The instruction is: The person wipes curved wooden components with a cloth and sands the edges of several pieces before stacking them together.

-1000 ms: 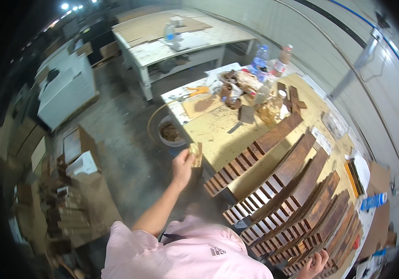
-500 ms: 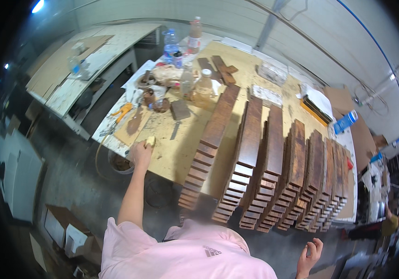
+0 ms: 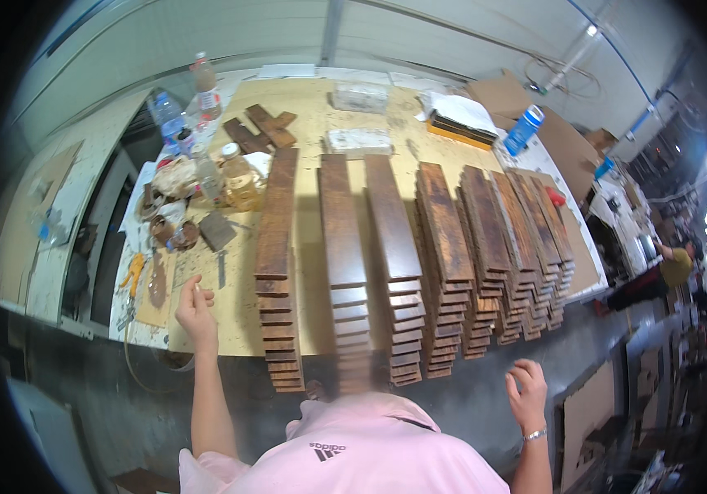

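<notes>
My left hand (image 3: 196,314) is over the front left part of the table, its fingers bent together. Whether the small pale yellow block seen earlier is still in them is hidden. Beside it lie a thin dark strip (image 3: 221,270) and a grey-brown block (image 3: 217,232). To its right stand several stacks of brown stained wood planks, the nearest being the leftmost stack (image 3: 276,222). My right hand (image 3: 527,393) hangs in the air in front of the table at the right, below the right-hand stacks (image 3: 485,222). Its fingers are loosely curled and apart, with nothing in them.
Bottles, including a jar of amber liquid (image 3: 240,183), crowd the table's left side near orange-handled pliers (image 3: 133,272). Loose planks (image 3: 269,125), white wrapped blocks (image 3: 359,142) and a blue canister (image 3: 524,130) lie farther back. Another person (image 3: 668,272) stands far right.
The view has swung right and the stacks now stand more centrally. My left hand has shifted left in the picture, and the pale yellow block no longer shows clearly. My right hand has come up.
</notes>
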The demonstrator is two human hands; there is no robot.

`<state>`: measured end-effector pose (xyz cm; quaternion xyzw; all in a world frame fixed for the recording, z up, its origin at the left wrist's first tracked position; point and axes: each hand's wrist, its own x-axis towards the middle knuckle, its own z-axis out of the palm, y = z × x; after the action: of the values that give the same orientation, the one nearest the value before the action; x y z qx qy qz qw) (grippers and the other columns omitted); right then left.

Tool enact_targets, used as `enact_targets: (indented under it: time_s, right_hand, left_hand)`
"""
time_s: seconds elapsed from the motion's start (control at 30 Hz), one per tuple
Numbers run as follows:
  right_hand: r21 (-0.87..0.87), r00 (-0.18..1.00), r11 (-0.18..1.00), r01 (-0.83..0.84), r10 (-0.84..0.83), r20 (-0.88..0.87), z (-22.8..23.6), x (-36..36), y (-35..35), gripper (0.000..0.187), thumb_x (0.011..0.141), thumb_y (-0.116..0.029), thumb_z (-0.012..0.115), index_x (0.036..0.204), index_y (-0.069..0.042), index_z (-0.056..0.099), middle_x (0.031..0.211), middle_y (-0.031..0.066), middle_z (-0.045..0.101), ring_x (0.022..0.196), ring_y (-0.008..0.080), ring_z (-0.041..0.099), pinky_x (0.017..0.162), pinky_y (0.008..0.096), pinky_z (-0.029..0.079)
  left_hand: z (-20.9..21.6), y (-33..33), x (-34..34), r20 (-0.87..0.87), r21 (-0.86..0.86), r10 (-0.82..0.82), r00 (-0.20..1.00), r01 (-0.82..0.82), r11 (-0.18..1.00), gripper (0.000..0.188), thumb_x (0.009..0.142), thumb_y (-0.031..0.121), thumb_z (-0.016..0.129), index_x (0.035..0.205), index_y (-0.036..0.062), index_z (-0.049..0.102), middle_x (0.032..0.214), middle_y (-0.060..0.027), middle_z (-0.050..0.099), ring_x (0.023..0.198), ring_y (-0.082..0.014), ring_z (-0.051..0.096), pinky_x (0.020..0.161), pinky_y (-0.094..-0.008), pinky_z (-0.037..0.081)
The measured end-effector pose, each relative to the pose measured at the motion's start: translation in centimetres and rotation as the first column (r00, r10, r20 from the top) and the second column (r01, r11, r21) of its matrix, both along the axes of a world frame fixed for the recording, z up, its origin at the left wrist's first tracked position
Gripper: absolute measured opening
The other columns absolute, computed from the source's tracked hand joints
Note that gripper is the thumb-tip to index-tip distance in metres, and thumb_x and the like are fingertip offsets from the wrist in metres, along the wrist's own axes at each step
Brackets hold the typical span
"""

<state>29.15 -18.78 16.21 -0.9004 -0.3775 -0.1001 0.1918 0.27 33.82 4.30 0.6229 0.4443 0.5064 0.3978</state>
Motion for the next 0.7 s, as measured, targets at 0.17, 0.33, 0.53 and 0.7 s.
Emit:
enact_targets:
  time_s: [0.17, 0.33, 0.53, 0.7]
  right_hand:
    - [-0.047, 0.997, 0.997, -0.056, 0.054, -0.048, -0.5, 2.1, 1.9, 0.01, 0.081, -0.009, 0.071, 0.075, -0.004, 0.065, 0.08, 0.0103, 0.063, 0.079, 0.0324, 0.061, 0.072, 0.0434, 0.05]
    - [-0.137, 0.994, 0.99, -0.018, 0.003, -0.109, -3.8, 3.4, 0.8, 0.018, 0.086, -0.015, 0.068, 0.073, -0.003, 0.063, 0.077, 0.013, 0.061, 0.075, 0.0346, 0.06, 0.067, 0.0447, 0.049]
    - [-0.268, 0.942, 0.952, 0.147, -0.217, -0.255, -12.2, 3.6, -7.2, 0.019, 0.088, -0.012, 0.064, 0.074, 0.001, 0.062, 0.069, 0.0181, 0.06, 0.064, 0.0374, 0.06, 0.059, 0.0457, 0.046]
    - [-0.223, 0.754, 0.901, 0.373, -0.434, -0.492, -20.3, 2.5, -17.0, 0.01, 0.09, -0.002, 0.057, 0.088, 0.003, 0.066, 0.061, 0.012, 0.062, 0.056, 0.0221, 0.066, 0.048, 0.0332, 0.049]
  left_hand:
    - [3.6, -2.4, 2.1, -0.187, 0.195, -0.076, 0.979, 0.113, 0.974, 0.023, 0.104, 0.009, 0.048, 0.111, -0.004, 0.066, 0.08, -0.0077, 0.067, 0.077, -0.0155, 0.063, 0.071, -0.0275, 0.049]
    - [1.7, -0.8, 0.8, -0.43, 0.564, 0.16, 0.889, 0.126, 0.816, 0.026, 0.103, 0.012, 0.048, 0.105, -0.0045, 0.068, 0.1, -0.0162, 0.067, 0.089, -0.0249, 0.066, 0.088, -0.0366, 0.049]
    - [0.4, 0.1, -0.9, -0.239, 0.175, 0.102, 0.966, -0.061, 0.983, 0.041, 0.098, 0.004, 0.054, 0.139, -0.0011, 0.054, 0.099, -0.019, 0.07, 0.098, -0.0212, 0.066, 0.095, -0.0356, 0.048]
    - [-3.3, 3.4, -3.1, -0.397, -0.116, -0.067, 0.915, 0.023, 0.993, 0.047, 0.089, 0.001, 0.064, 0.136, -0.0012, 0.057, 0.122, -0.0221, 0.064, 0.114, -0.0325, 0.061, 0.1, -0.0396, 0.047]
